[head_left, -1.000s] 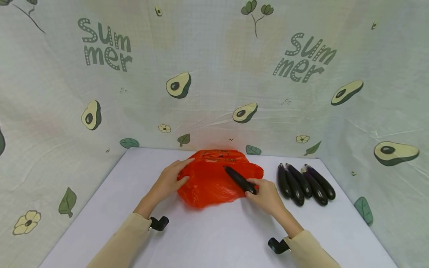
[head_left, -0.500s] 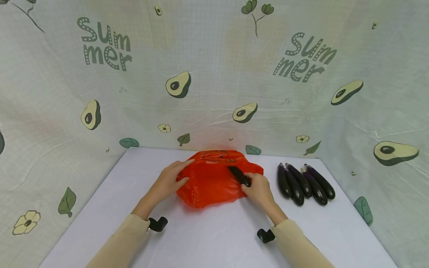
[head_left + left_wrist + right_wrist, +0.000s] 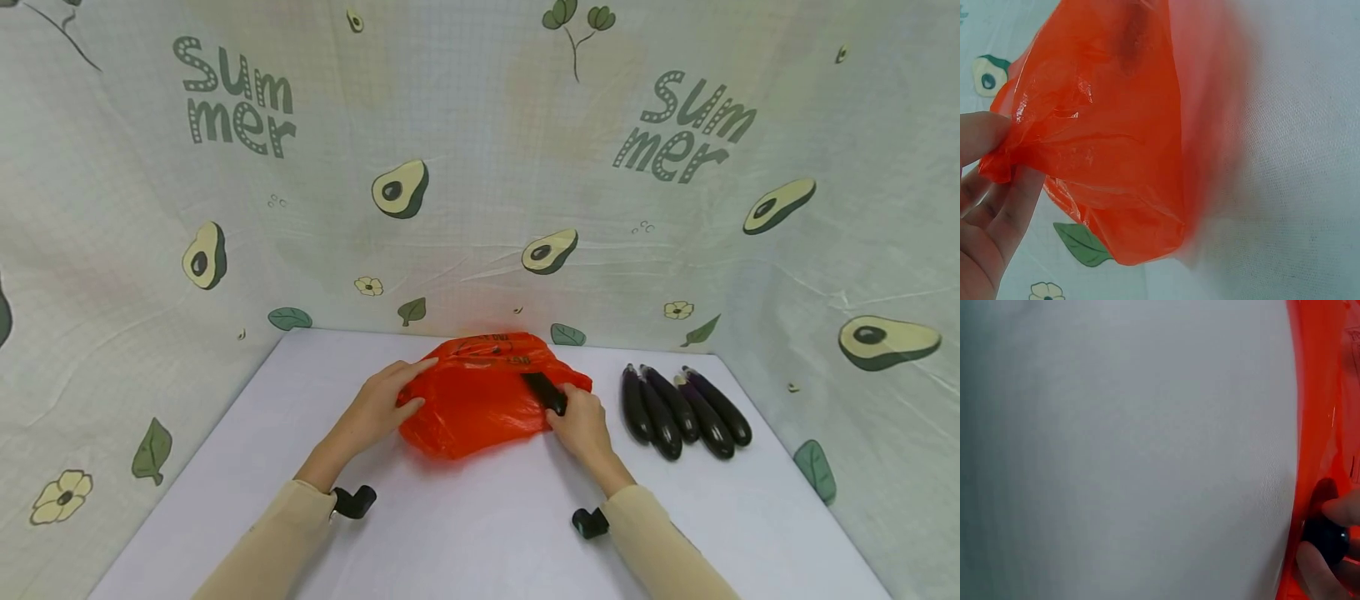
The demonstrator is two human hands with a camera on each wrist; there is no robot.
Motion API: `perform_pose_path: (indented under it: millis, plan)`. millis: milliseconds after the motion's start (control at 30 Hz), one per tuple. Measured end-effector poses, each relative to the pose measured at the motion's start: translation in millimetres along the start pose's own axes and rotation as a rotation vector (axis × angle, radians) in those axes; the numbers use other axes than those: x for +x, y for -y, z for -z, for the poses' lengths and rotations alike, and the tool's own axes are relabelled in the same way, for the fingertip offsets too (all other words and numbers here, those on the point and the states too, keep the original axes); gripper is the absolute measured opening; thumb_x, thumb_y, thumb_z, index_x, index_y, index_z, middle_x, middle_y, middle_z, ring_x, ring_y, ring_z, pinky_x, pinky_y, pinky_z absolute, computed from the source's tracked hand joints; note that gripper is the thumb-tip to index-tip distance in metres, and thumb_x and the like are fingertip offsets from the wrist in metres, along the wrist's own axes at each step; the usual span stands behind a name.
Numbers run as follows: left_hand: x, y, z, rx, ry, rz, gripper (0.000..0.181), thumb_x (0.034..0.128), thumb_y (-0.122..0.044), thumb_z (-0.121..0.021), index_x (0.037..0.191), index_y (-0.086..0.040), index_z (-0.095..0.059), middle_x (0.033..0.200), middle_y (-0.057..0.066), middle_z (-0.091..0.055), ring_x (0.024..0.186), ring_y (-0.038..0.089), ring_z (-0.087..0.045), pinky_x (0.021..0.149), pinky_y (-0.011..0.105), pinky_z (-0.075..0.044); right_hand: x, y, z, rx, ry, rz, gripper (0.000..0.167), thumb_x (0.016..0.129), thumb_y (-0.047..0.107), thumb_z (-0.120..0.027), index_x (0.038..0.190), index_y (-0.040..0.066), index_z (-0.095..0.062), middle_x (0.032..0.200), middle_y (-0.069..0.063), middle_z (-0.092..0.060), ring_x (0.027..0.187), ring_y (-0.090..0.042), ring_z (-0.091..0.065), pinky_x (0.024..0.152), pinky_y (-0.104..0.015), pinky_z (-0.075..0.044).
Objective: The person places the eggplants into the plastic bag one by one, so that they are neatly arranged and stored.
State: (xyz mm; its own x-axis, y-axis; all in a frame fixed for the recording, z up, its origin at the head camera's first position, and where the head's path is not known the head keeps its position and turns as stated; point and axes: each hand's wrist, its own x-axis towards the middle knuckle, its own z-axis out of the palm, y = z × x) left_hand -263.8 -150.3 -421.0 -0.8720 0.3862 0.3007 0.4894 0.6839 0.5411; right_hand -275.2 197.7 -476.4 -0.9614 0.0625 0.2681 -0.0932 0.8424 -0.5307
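Observation:
A thin red plastic bag (image 3: 468, 408) lies across the middle of the table. My left hand (image 3: 373, 410) pinches the bag's left edge between thumb and fingers, as the left wrist view of the gathered plastic (image 3: 1007, 156) shows. With my right hand (image 3: 583, 423) I hold a dark eggplant (image 3: 545, 392) by its rounded end, at the bag's right side. The eggplant's far part is hidden under the bag's upper layer. In the right wrist view its blunt end (image 3: 1326, 540) shows between thumb and fingertips. A dark shape shows faintly through the plastic in the left wrist view.
Several eggplants (image 3: 660, 417) lie side by side on the white table (image 3: 465, 533), to the right of my right hand. A patterned cloth (image 3: 465, 125) with avocados and lettering stands behind the table and along both sides.
My right hand has moved left and a little away from me, carrying the eggplant in under the bag's upper layer. The left hand has stayed at the bag's edge.

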Motion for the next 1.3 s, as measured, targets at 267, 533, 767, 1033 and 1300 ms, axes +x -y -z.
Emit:
perform_pose_path:
  millis: [267, 533, 767, 1033, 1300]
  plan:
    - [0.5, -0.7, -1.1, 0.010, 0.008, 0.002, 0.072, 0.0954, -0.007, -0.080, 0.159, -0.022, -0.051, 0.134, 0.007, -0.065, 0.122, 0.027, -0.063, 0.098, 0.045, -0.061, 4.1, -3, -2, -0.029, -0.016, 0.017, 0.040, 0.093, 0.012, -0.079, 0.127, -0.007, -0.070, 0.120, -0.025, -0.074, 0.111, -0.042, -0.070, 0.103, -0.060, -0.055]
    - [0.9, -2.1, -1.9, 0.012, 0.006, 0.014, 0.070, 0.0954, -0.008, -0.080, 0.158, -0.023, -0.052, 0.132, 0.006, -0.065, 0.121, 0.026, -0.063, 0.098, 0.044, -0.061, 7.9, -5, -2, -0.025, 0.005, -0.013, 0.046, 0.094, 0.015, -0.079, 0.133, -0.006, -0.067, 0.125, -0.026, -0.072, 0.114, -0.043, -0.070, 0.104, -0.059, -0.054]
    - [1.9, -3.0, -1.5, 0.012, 0.008, 0.019, 0.070, 0.0956, -0.008, -0.080, 0.158, -0.025, -0.053, 0.130, 0.004, -0.065, 0.119, 0.024, -0.063, 0.097, 0.042, -0.061, 4.0, 2, 8, -0.009, 0.062, -0.003, 0.053, 0.095, 0.017, -0.079, 0.140, -0.005, -0.063, 0.134, -0.025, -0.068, 0.124, -0.043, -0.065, 0.108, -0.060, -0.051]
    - [1.6, -3.5, 0.0, 0.011, 0.012, 0.013, 0.071, 0.0959, -0.008, -0.079, 0.159, -0.025, -0.052, 0.129, 0.005, -0.064, 0.117, 0.024, -0.063, 0.095, 0.042, -0.062, -10.0, 12, 54, 0.003, 0.134, 0.039, 0.038, 0.095, 0.018, -0.077, 0.130, 0.003, -0.073, 0.117, -0.019, -0.073, 0.088, -0.028, -0.065, 0.081, -0.044, -0.063]
    - [2.5, -2.5, 0.0, 0.012, 0.004, 0.025, 0.071, 0.0954, -0.008, -0.080, 0.158, -0.025, -0.053, 0.126, 0.005, -0.064, 0.116, 0.024, -0.063, 0.094, 0.042, -0.062, -14.7, -17, 101, -0.093, 0.044, 0.076, 0.037, 0.094, 0.016, -0.079, 0.127, 0.002, -0.074, 0.116, -0.022, -0.074, 0.089, -0.029, -0.067, 0.074, -0.044, -0.064]
